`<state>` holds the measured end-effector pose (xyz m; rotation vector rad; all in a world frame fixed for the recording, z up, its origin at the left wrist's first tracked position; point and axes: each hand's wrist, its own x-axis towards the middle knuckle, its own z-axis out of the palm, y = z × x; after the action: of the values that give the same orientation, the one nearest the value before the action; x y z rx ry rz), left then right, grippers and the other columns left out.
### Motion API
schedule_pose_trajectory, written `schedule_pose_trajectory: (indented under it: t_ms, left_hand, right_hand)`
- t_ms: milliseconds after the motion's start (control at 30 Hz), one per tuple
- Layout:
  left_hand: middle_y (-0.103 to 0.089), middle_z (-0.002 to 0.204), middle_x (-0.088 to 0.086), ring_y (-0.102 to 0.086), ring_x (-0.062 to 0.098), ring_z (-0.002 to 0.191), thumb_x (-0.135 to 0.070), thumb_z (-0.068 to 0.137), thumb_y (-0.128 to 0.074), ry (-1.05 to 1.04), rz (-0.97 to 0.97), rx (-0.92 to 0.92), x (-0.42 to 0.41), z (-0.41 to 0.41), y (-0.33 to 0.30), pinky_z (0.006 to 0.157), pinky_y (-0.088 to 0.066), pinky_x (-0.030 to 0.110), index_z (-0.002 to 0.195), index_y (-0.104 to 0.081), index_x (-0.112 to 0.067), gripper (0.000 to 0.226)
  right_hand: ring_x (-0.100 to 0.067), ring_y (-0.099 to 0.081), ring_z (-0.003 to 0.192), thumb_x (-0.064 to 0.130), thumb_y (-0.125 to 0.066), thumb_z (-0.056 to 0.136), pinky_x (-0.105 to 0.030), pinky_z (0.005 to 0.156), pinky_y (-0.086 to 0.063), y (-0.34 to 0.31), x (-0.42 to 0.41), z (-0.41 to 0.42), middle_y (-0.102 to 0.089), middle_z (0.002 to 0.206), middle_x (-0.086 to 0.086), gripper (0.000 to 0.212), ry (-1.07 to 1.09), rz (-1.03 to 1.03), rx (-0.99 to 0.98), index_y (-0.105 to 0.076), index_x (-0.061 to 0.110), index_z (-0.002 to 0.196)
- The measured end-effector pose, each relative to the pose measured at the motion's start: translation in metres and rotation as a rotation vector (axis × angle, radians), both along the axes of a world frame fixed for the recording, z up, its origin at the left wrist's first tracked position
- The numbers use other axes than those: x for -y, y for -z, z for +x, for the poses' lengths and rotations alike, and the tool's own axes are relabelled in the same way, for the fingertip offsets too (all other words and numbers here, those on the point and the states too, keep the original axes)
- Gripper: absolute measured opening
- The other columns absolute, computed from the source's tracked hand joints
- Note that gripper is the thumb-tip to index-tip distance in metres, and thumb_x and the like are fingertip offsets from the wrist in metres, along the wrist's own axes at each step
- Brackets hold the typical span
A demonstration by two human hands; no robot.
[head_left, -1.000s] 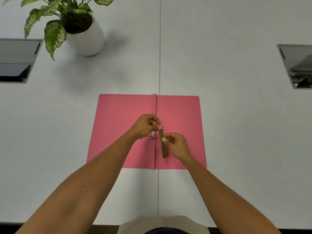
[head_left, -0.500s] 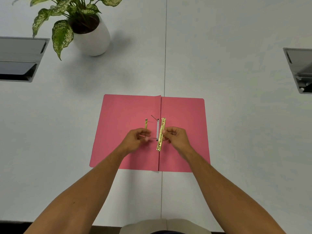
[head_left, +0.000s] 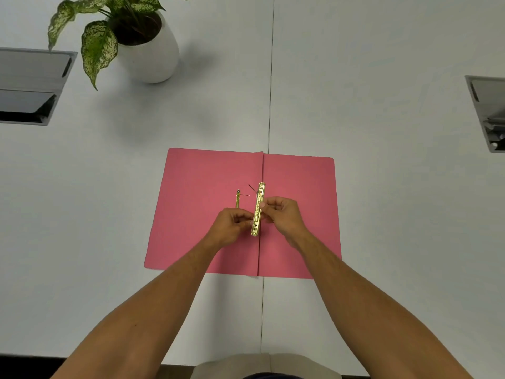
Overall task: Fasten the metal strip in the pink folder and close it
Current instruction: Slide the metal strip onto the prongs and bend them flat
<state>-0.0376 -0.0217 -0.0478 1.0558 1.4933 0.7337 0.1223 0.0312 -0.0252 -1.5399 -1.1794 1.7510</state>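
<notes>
We pinch the metal strip (head_left: 258, 209) with both hands over the fold of the open pink folder (head_left: 202, 192): our right hand (head_left: 281, 214) has its fingers (head_left: 263, 205) closed on the strip's middle from the right, our left hand (head_left: 232, 228) grips its lower part from the left. The strip's long axis runs away from us, along the fold. A second small gold piece (head_left: 237, 199) lies just left on the folder. A potted plant (head_left: 142, 42) stands well apart on the white surface (head_left: 382, 77).
</notes>
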Motion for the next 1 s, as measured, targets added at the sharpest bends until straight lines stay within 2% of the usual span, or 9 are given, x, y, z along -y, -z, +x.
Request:
schedule_pose_trajectory:
  t_ms: [100,233,367,500,667,833,933,1000]
  left_hand:
    - [-0.074,0.085,0.008,-0.068,0.000,0.072,0.001,0.080,-0.071,-0.004,-0.008,0.012,0.003,0.001,0.002,0.075,-0.052,0.013,0.093,-0.075,-0.002,0.014]
    - [-0.075,0.082,0.003,-0.069,0.001,0.073,0.001,0.080,-0.072,-0.030,-0.018,0.040,0.005,0.002,0.003,0.078,-0.053,0.015,0.092,-0.075,-0.006,0.015]
    - [-0.075,0.089,0.012,-0.070,0.011,0.078,0.000,0.079,-0.073,-0.051,-0.021,0.037,0.004,0.003,0.005,0.085,-0.054,0.024,0.095,-0.075,-0.001,0.017]
    - [-0.075,0.094,0.017,-0.070,0.017,0.082,0.001,0.080,-0.071,-0.060,-0.030,0.037,0.005,0.003,0.006,0.089,-0.055,0.032,0.097,-0.074,0.000,0.018]
    - [-0.075,0.097,0.017,-0.070,0.016,0.084,0.002,0.080,-0.071,-0.045,-0.043,0.039,0.006,0.004,0.006,0.090,-0.054,0.030,0.100,-0.074,-0.001,0.020]
    - [-0.075,0.097,0.021,-0.070,0.007,0.078,0.004,0.079,-0.071,-0.053,-0.059,0.038,0.005,0.006,0.006,0.086,-0.054,0.024,0.099,-0.074,0.002,0.020]
    - [-0.074,0.098,0.022,-0.070,0.018,0.083,0.004,0.079,-0.071,-0.070,-0.077,0.049,0.006,0.006,0.005,0.090,-0.054,0.031,0.099,-0.073,0.004,0.020]
    - [-0.074,0.099,0.023,-0.069,0.022,0.086,0.004,0.079,-0.071,-0.072,-0.087,0.059,0.006,0.007,0.005,0.091,-0.054,0.034,0.100,-0.073,0.006,0.022]
  right_hand:
    - [-0.007,-0.065,0.058,0.006,-0.065,0.088,-0.018,0.056,-0.052,0.002,-0.001,0.001,-0.070,0.075,-0.006,0.009,0.012,-0.003,-0.004,-0.069,0.002,0.095]
    - [-0.010,-0.065,0.059,0.006,-0.067,0.087,-0.021,0.057,-0.054,0.005,-0.003,0.000,-0.069,0.075,-0.007,0.010,0.023,-0.005,0.005,-0.069,0.001,0.095]
    - [-0.011,-0.065,0.060,0.006,-0.067,0.087,-0.021,0.057,-0.055,0.008,-0.005,-0.001,-0.070,0.074,-0.006,0.007,0.036,-0.011,0.001,-0.069,0.003,0.093]
    - [-0.015,-0.065,0.063,0.005,-0.067,0.087,-0.029,0.063,-0.058,0.011,-0.004,-0.002,-0.070,0.074,-0.007,0.007,0.031,-0.025,0.005,-0.069,0.002,0.093]
    - [-0.009,-0.065,0.058,0.004,-0.066,0.087,-0.021,0.057,-0.056,0.012,-0.003,-0.001,-0.069,0.073,-0.006,0.009,0.049,-0.022,0.001,-0.069,0.000,0.095]
    - [-0.017,-0.063,0.063,0.003,-0.066,0.087,-0.028,0.061,-0.057,0.014,-0.003,-0.003,-0.068,0.075,-0.010,0.008,0.052,-0.012,0.027,-0.068,0.000,0.094]
    - [-0.022,-0.063,0.064,0.003,-0.066,0.087,-0.037,0.066,-0.058,0.015,-0.002,-0.004,-0.067,0.077,-0.014,0.006,0.035,0.013,0.038,-0.068,0.000,0.093]
    - [-0.021,-0.063,0.062,0.003,-0.066,0.087,-0.039,0.067,-0.058,0.016,-0.002,-0.004,-0.067,0.076,-0.014,0.005,0.021,0.035,0.059,-0.068,0.001,0.091]
